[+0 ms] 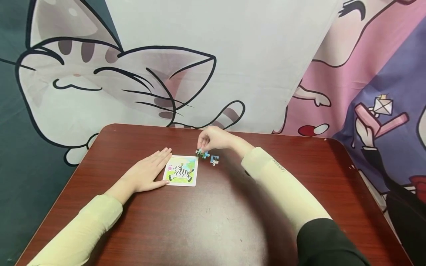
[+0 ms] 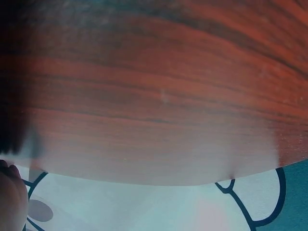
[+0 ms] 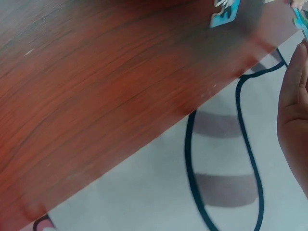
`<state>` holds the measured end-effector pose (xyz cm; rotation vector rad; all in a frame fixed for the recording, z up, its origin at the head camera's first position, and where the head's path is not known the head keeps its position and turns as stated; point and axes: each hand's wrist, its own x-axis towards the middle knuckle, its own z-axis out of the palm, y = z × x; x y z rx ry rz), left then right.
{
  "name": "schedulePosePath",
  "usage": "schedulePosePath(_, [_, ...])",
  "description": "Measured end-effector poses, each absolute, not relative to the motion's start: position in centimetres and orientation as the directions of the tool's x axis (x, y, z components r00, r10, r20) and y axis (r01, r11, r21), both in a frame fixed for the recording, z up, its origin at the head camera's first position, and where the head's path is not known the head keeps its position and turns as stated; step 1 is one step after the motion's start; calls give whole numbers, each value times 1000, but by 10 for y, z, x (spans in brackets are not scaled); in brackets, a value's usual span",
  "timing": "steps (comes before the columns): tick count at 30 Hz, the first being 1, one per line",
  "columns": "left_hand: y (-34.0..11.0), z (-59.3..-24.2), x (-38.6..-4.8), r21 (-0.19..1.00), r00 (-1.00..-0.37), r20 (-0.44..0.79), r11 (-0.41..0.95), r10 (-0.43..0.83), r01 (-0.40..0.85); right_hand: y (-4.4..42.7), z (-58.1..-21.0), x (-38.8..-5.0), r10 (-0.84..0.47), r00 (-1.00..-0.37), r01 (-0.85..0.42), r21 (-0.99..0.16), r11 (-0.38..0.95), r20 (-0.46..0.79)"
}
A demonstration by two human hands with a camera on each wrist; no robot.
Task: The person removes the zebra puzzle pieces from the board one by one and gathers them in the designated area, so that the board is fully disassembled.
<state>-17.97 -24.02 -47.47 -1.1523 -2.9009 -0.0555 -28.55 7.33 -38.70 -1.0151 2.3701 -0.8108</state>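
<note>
The left hand [image 1: 151, 173] covers part of the zebra picture's [image 1: 181, 173] left edge. The right hand [image 1: 215, 138] partly hides the bunched puzzle pieces [image 1: 205, 154], too small to count surely. Lettering [image 1: 279, 165] on the right sleeve [image 1: 283, 188] is illegibly small. The left wrist view crops the left hand near a dark blur [image 2: 12, 110]; the right wrist view cuts off the right hand and a blue piece [image 3: 223, 19].

Card [image 1: 181, 171] on table [image 1: 186, 229], puzzle pieces [image 1: 214, 160] right, curtain [image 1: 259, 66] behind
</note>
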Motion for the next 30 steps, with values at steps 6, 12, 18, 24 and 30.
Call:
schedulePosePath(6, [-241, -475, -180, 32, -731, 27, 731, 682, 682, 96, -386, -286, -739, -646, -452, -683, 574, -193])
schedulePosePath(12, [-242, -475, -180, 42, -734, 22, 733, 679, 679, 119, -387, -287, -729, -646, -420, -693, 586, -224])
schedulePosePath(18, [-242, -476, -179, 38, -734, 24, 733, 678, 679, 140, -394, -287, -689, -669, -363, -686, 630, -279])
schedulePosePath(24, [-242, -476, -180, 43, -734, 26, 733, 679, 679, 155, -399, -286, -673, -677, -342, -682, 646, -299])
schedulePosePath(30, [-241, -475, -180, 48, -731, 27, 730, 681, 682, 166, -410, -284, -678, -670, -313, -712, 629, -304])
